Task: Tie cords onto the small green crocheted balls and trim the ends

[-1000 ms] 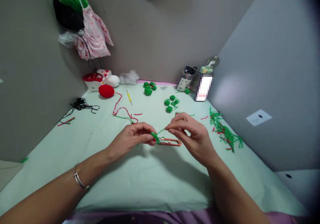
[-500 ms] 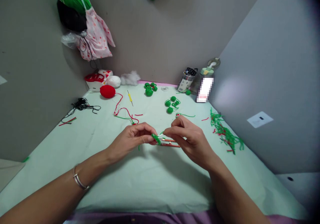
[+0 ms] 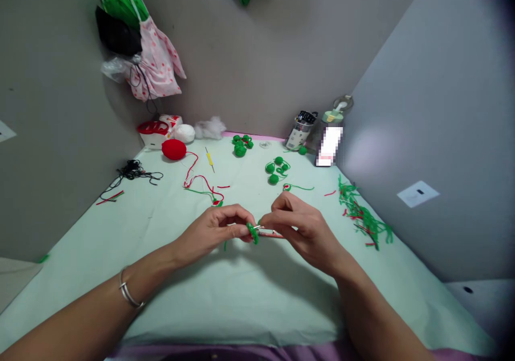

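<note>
Between the thumb and fingers of my left hand (image 3: 225, 225) is a small green crocheted piece (image 3: 253, 233), gripped near its edge. My right hand (image 3: 300, 222) is closed in a pinch on a thin silver needle-like tool (image 3: 257, 227), whose tip meets the green piece. Whether it is a needle or a hook I cannot tell. An orange-handled tool (image 3: 276, 235), partly hidden by my right hand, shows below the fingers. Just beyond my left hand lies a small red and green crocheted piece (image 3: 217, 203), with red yarn nearby.
Small green crocheted balls (image 3: 273, 179) lie mid-table. A red yarn ball (image 3: 174, 149), a yellow-handled hook (image 3: 210, 159) and tangled black cord (image 3: 134, 170) are left. Green yarn scraps (image 3: 362, 213) lie right. A pen holder (image 3: 300, 130) and bottle (image 3: 330, 135) stand behind.
Both hands have come slightly lower and nearer me. The green piece has turned more upright, and my right fingers have closed in on it. Less of the orange-handled tool shows.
</note>
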A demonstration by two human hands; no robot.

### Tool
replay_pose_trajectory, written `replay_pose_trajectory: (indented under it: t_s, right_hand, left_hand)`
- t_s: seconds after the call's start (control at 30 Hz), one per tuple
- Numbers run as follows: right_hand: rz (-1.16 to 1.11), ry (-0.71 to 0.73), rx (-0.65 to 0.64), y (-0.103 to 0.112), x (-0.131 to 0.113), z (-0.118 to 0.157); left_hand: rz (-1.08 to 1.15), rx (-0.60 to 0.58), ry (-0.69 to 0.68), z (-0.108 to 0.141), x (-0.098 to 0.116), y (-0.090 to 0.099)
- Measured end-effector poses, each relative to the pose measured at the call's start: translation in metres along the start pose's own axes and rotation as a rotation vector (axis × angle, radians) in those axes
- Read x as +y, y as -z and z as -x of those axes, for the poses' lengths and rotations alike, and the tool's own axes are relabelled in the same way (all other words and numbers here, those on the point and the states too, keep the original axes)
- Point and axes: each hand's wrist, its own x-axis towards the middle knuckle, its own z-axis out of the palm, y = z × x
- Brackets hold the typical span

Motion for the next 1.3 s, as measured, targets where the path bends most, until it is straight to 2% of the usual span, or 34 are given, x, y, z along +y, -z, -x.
replay_pose_trajectory:
  t_s: [0.13,0.4,0.67,0.83,0.97,1.03,1.2,1.23,1.3]
  right_hand:
    - [-0.021,0.009,0.046,-0.005,0.001,-0.001]
    - [-0.157,-0.117,0.131,-0.022,0.004,0.002]
    - [-0.130,-0.046,0.105,-0.033,0.005,0.003]
    - [0.017,0.007,0.085,-0.034,0.002,0.004]
    - [0.121,0.087,0.192,-0.034,-0.008,0.005]
    - [-0.024,0.035,0.209,-0.034,-0.013,0.004]
    - [-0.727,-0.413,-0.007,-0.026,-0.015,0.001]
    - [-0.813,-0.445,-0.007,-0.023,-0.013,0.001]
    - [-0.921,-0.439,0.101,-0.014,-0.010,0.000]
  left_hand:
    - [0.059,-0.014,0.046,0.001,0.000,-0.003]
    - [0.188,0.061,0.026,-0.002,-0.009,-0.002]
    - [0.191,0.093,0.081,-0.004,-0.014,-0.004]
    - [0.115,0.117,0.121,-0.005,-0.014,-0.004]
    - [0.045,0.130,0.159,-0.007,-0.018,-0.005]
    - [0.048,0.126,0.149,-0.008,-0.021,-0.005]
    - [0.070,0.046,0.163,-0.009,-0.022,-0.006]
    - [0.057,0.045,0.178,-0.009,-0.021,-0.006]
    - [0.050,0.062,0.199,-0.009,-0.020,-0.004]
